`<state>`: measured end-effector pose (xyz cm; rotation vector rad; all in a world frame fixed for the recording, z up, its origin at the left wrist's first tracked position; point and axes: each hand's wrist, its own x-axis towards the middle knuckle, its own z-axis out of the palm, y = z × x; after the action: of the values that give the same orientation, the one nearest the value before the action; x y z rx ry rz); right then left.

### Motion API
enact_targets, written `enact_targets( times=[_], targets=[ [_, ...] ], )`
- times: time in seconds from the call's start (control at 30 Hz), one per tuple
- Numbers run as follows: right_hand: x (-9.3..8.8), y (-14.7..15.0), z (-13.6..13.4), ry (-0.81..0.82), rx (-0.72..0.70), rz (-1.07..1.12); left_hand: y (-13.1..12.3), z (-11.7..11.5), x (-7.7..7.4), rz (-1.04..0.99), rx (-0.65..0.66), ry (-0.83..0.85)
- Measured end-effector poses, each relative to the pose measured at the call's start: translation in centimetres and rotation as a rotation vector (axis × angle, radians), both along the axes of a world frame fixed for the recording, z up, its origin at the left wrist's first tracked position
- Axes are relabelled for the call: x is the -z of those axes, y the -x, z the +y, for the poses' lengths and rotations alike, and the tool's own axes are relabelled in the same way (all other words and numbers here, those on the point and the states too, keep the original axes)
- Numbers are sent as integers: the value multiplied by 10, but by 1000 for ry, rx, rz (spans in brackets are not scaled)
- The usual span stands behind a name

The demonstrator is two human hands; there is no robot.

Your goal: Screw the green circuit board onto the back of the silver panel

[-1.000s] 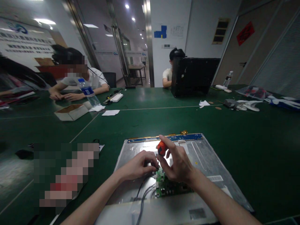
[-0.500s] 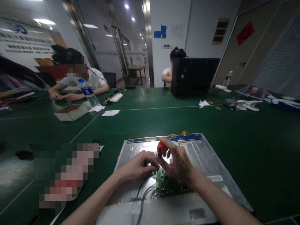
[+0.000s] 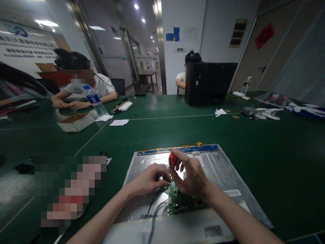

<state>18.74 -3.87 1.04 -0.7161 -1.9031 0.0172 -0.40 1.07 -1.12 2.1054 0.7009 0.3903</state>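
Observation:
A silver metal panel (image 3: 223,173) lies flat on the green table in front of me, with a blue strip board (image 3: 203,148) along its far edge. A small green circuit board (image 3: 181,202) sits on its near middle, with grey cables (image 3: 154,211) leading off toward me. My right hand (image 3: 193,178) is closed round an orange-handled screwdriver (image 3: 172,160), held upright with its tip at the board's top left corner. My left hand (image 3: 148,179) pinches at the same spot, fingertips against the screwdriver's tip.
A person sits at the far left of the green table (image 3: 266,142) beside a water bottle (image 3: 95,101) and an open cardboard box (image 3: 76,122). Another person sits behind a black case (image 3: 209,83) at the back. White parts (image 3: 264,113) lie far right.
My right hand and the screwdriver have shifted slightly left and down; my fingers have turned a little on the handle. The left hand stays pinched at the tip.

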Motion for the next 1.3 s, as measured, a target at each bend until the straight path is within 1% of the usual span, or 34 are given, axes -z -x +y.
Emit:
enact_targets(
  times=[0.1,0.3,0.43,0.53,0.7,0.9,1.0,1.13,1.3],
  targets=[
    [1,1,1,-16,2,5,0,0,-1,-3,3,31],
    [0,0,2,-30,30,4,-2,-2,-9,37,-12,5],
    [-1,0,2,-12,9,-11,-3,-3,-12,38,-10,1],
    [0,0,1,11,-17,-10,-2,-3,-9,30,-6,-1],
    [0,0,-1,5,-19,-12,-1,0,-2,30,12,36],
    [1,2,1,2,-32,5,-3,-3,-8,5,-8,24],
    [2,3,2,-13,-16,6,-3,-3,-10,-15,-5,0],
    [3,2,2,-8,-17,0,-2,-2,-8,3,-10,-19],
    [2,1,0,19,-35,-17,-2,-1,-3,3,20,11]
  ],
)
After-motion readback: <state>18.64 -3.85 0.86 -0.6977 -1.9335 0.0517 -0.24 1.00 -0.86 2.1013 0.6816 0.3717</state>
